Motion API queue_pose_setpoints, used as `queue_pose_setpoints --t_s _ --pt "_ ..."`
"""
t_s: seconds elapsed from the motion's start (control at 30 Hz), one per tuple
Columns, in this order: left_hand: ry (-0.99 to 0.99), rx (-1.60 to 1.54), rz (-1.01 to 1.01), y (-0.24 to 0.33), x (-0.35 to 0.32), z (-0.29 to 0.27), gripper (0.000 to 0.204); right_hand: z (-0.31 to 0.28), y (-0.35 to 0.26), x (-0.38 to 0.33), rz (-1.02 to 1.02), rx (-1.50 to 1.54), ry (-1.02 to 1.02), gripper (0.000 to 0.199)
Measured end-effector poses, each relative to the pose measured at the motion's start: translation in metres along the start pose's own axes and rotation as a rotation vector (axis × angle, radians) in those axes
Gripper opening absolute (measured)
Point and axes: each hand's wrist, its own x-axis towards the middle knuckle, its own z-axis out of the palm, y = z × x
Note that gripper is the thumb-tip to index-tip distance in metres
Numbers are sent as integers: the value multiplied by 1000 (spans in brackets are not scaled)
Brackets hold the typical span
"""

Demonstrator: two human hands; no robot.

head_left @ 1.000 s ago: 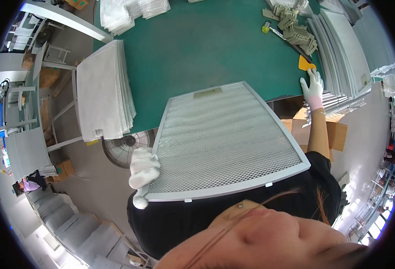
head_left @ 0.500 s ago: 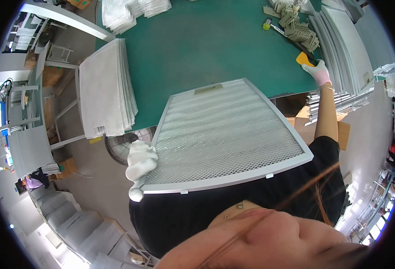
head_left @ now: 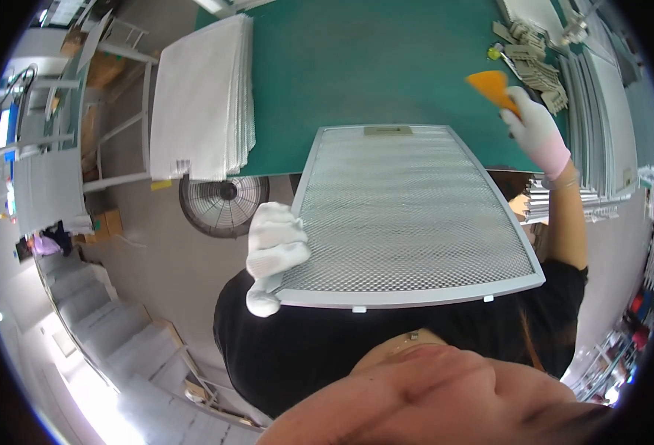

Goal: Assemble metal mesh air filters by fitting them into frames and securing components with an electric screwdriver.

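A framed metal mesh filter panel rests with its far end on the green table and its near edge against my body. My left hand, in a white glove, is closed around the frame's left side near the close corner. A small beige plate sits at the middle of the frame's far edge. My right hand, gloved in white with a pink cuff, grips a yellow plastic scraper above the table, right of the panel's far end. The scraper's blade points away to the left and touches nothing.
A stack of mesh sheets lies on the left of the green table. Several beige plates are heaped at the back right, beside a stack of metal strips. Below the table's edge stands a round floor fan.
My right hand has lifted the yellow scraper from beside the beige plates and brought it nearer the panel. My left hand keeps its hold on the frame. The whole view has shifted.
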Motion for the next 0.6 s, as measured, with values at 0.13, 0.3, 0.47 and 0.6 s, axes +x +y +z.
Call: queue_pose_setpoints --t_s 0.13,0.3,0.47,0.6 --pt "-29 -14 -5 8 -11 -1 45 45 -71 34 -829 -492 -122 12" --pt "292 76 140 11 -21 24 47 133 -154 54 -843 -788 -428 24" --pt "213 34 22 17 -21 20 48 155 -173 56 -904 -806 -536 28" --pt "237 45 66 15 -19 23 48 159 -171 53 -891 -660 -504 29"
